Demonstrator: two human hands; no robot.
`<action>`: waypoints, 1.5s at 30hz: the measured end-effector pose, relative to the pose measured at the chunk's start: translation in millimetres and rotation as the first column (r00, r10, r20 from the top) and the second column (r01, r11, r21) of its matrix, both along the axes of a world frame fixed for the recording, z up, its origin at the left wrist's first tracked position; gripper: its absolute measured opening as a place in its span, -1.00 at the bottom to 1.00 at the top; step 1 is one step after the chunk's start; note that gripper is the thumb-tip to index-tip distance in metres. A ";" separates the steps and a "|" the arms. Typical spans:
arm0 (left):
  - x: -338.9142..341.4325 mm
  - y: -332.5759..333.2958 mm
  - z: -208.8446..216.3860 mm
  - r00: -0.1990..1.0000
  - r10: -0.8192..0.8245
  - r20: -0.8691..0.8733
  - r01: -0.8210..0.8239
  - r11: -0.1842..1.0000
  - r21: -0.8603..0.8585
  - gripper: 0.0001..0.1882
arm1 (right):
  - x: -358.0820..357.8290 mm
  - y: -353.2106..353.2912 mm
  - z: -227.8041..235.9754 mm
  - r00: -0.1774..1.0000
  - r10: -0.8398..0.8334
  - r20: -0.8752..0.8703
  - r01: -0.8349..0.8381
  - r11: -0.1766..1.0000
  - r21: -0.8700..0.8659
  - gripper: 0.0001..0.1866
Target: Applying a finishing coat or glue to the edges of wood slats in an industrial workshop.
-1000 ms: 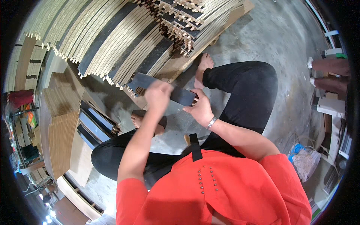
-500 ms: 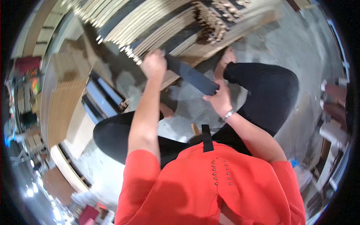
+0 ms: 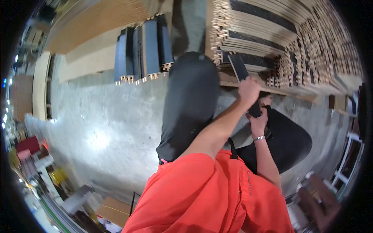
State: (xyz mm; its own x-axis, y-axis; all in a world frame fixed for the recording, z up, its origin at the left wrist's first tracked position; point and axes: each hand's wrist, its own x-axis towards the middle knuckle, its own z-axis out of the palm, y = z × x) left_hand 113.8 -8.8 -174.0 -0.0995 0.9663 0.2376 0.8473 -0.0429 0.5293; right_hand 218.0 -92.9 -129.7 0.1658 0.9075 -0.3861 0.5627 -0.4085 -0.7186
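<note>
The left hand (image 3: 250, 90) hid part of the dark board (image 3: 237, 66), and the top edge cut off the upper-right slat stack (image 3: 261, 25).

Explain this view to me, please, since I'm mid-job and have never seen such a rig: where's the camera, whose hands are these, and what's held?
There is no machine here: these are a person's bare hands. The camera sits on their head and looks down through a fisheye lens, so straight edges bend near the rim. Picture left is the person's left.

The right hand, with a silver band at the wrist, grips the near end of a narrow dark board. The left hand is at its middle; its exact grip is unclear.

Beyond, at upper right, is a big stack of boards with small pegs at the ends. Dark panels are grouped at upper left, and grey floor shows below them.
</note>
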 end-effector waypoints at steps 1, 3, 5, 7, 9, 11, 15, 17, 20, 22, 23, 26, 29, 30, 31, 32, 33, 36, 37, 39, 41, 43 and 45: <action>5.8 0.3 2.6 1.000 0.005 -0.005 -0.005 1.000 -0.007 -0.88 | -1.4 0.4 -0.5 0.998 -0.046 -0.039 0.047 0.999 0.003 -0.43; 20.1 0.3 12.0 1.000 -0.023 -0.006 0.023 0.999 -0.035 -0.88 | 27.8 2.1 -42.2 0.984 0.135 0.118 -0.166 0.934 0.315 -0.40; 20.4 -2.5 14.1 0.987 -0.142 0.074 0.152 0.974 -0.166 -0.84 | 22.8 2.3 -37.0 0.989 0.144 0.035 -0.148 0.951 0.272 -0.40; 24.3 -9.8 15.8 0.989 -0.144 0.031 0.146 0.983 -0.108 -0.86 | 19.6 1.9 -31.4 0.995 0.016 -0.099 -0.008 0.996 0.087 -0.44; 29.3 -12.6 17.0 0.994 -0.111 0.010 0.112 0.991 -0.073 -0.86 | 26.8 7.9 -40.7 0.996 0.083 0.024 -0.086 0.980 0.179 -0.47; 30.8 -13.8 15.2 0.995 -0.103 0.014 0.103 0.994 0.038 -0.88 | 32.7 8.8 -50.8 0.971 0.123 0.207 -0.180 0.942 0.283 -0.50; 24.7 -8.5 10.1 0.995 -0.096 -0.023 0.095 0.995 -0.005 -0.89 | 40.2 11.4 -55.9 0.954 0.184 0.237 -0.245 0.935 0.257 -0.49; 9.3 -1.1 10.7 0.996 -0.082 0.023 0.082 0.997 0.000 -0.88 | 52.1 13.5 -60.6 0.939 0.151 0.308 -0.210 0.963 0.170 -0.42; -37.0 1.7 0.0 0.997 0.063 0.037 -0.066 0.994 0.086 -0.89 | 32.4 7.8 -56.9 0.969 0.125 0.212 -0.155 0.979 0.133 -0.42; -39.7 0.8 0.9 0.997 0.072 0.002 -0.072 0.992 0.105 -0.86 | 33.4 6.8 -58.3 0.976 0.121 0.181 -0.152 0.974 0.170 -0.42; -36.2 -0.5 -0.3 0.999 0.044 -0.020 -0.043 0.997 0.061 -0.87 | 32.7 8.3 -57.0 0.973 0.126 0.195 -0.160 0.973 0.166 -0.41; -13.1 -0.6 5.3 0.999 -0.021 -0.050 0.019 0.999 -0.027 -0.88 | 33.2 12.4 -55.3 0.967 0.158 0.200 -0.182 0.977 0.108 -0.43; -0.1 0.6 11.5 0.998 0.054 0.039 -0.053 0.998 -0.016 -0.85 | 32.1 12.1 -51.3 0.984 0.123 0.127 -0.141 0.979 0.147 -0.57; 7.2 0.2 15.3 0.999 0.045 0.001 -0.045 0.998 -0.034 -0.84 | 34.0 11.8 -49.8 0.982 0.128 0.142 -0.149 0.978 0.144 -0.57; 15.2 0.0 18.5 0.999 0.032 -0.034 -0.034 0.998 -0.052 -0.82 | 37.6 10.9 -48.1 0.984 0.136 0.111 -0.153 0.975 0.159 -0.61; 20.7 0.0 19.4 0.999 0.034 -0.022 -0.035 0.998 -0.051 -0.82 | 39.4 10.0 -45.5 0.987 0.144 0.077 -0.155 0.972 0.176 -0.65; 27.7 0.5 20.0 1.000 -0.016 0.023 0.019 0.993 -0.113 -0.82 | 43.6 9.3 -43.3 0.994 0.090 0.069 -0.096 0.992 0.086 -0.67; 47.3 9.7 -24.5 0.941 0.240 0.240 -0.190 0.958 -0.213 -0.82 | 27.3 6.0 -55.4 0.961 0.245 0.129 -0.268 0.941 0.209 -0.68; 44.3 9.7 -43.7 0.926 0.299 0.231 -0.253 0.945 -0.209 -0.81 | 13.1 3.7 -54.3 0.975 0.218 0.028 -0.220 0.966 0.133 -0.71; 50.8 8.6 -39.8 0.916 0.315 0.247 -0.270 0.942 -0.200 -0.80 | 21.2 6.2 -55.9 0.974 0.223 0.045 -0.228 0.961 0.156 -0.72; 51.0 -0.3 8.4 0.990 -0.037 0.134 0.060 0.983 -0.171 -0.83 | 56.6 17.7 -66.2 0.983 0.168 0.072 -0.179 0.965 0.194 -0.73; 40.4 -1.0 16.9 0.982 -0.024 0.188 0.041 0.995 -0.090 -0.85 | 51.3 22.3 -71.8 0.985 0.097 -0.140 -0.064 0.973 0.222 -0.73; 22.1 -3.1 14.2 0.974 -0.002 0.228 0.009 1.000 -0.028 -0.88 | 31.3 8.5 -41.6 0.989 0.062 -0.134 -0.054 0.996 0.068 -0.73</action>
State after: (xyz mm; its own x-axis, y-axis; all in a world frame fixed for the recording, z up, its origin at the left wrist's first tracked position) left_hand 135.9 -11.9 -159.8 -0.1426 0.9730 0.1813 0.7039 -0.0290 0.7097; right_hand 249.4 -84.4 -171.4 0.0619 0.9377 -0.3420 0.4791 -0.3285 -0.8139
